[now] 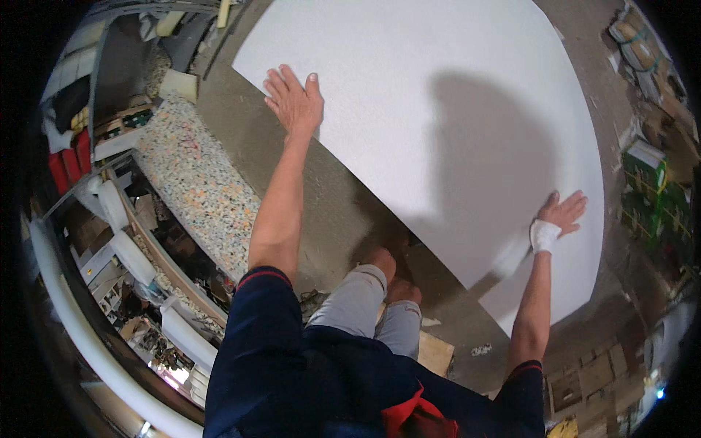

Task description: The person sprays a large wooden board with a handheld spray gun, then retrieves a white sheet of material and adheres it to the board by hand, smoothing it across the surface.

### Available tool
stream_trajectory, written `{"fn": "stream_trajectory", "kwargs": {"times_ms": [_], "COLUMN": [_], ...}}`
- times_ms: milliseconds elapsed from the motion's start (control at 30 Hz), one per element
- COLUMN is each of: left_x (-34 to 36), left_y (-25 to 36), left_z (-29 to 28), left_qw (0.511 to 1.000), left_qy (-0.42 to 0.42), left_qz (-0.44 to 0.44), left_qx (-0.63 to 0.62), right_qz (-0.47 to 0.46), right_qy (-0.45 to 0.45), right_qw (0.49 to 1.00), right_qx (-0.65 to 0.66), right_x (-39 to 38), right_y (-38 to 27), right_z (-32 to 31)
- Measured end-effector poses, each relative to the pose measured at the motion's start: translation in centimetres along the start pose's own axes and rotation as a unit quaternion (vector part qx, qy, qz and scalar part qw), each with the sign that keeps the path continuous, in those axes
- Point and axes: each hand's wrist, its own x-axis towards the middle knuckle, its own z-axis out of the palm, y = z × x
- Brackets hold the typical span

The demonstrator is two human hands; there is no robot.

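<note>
A large, smooth white sheet (372, 87) spreads out in front of me, its near edge running slantwise from upper left to lower right. My left hand (296, 102) lies flat across that edge towards the left, fingers spread. Further right, my right hand (564, 212) rests on the sheet close to its right end, open, with the fingers stretched out. A white wrap (545, 236) goes round my right wrist. Neither hand grips anything. Shadows of my head and right arm fall over the sheet. Whether it is foam or board, I cannot tell.
Brown floor (321, 219) shows between me and the sheet. To the left lies a speckled multicoloured foam slab (193, 171), beside a cluttered rack with padded white rolls (131, 259). Green boxes (642, 190) and wrapped bundles (635, 44) line the right side. Flattened cardboard (591, 376) lies at lower right.
</note>
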Motion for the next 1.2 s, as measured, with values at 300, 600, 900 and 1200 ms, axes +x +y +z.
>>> {"fn": "stream_trajectory", "kwargs": {"times_ms": [300,600,900,1200], "left_x": [-16.3,0.2,14.4,16.1], "left_y": [5.6,-3.8,-9.7,-10.6], "left_z": [2.0,-1.5,-3.6,-5.4], "left_qw": [0.976,0.971,0.987,0.977], "left_qy": [-0.071,-0.018,-0.009,-0.116], "left_qz": [0.206,0.235,0.157,0.137], "left_qx": [0.003,0.043,-0.023,-0.116], "right_qz": [-0.174,-0.206,-0.208,-0.011], "right_qy": [-0.156,-0.146,-0.129,-0.161], "right_qw": [0.972,0.967,0.969,0.987], "right_qx": [0.031,0.021,0.031,0.026], "right_x": [-19.2,-18.9,-19.4,-18.9], "right_y": [-16.6,-19.5,-21.2,-35.5], "right_z": [-4.7,-7.2,-7.7,-9.0]}}
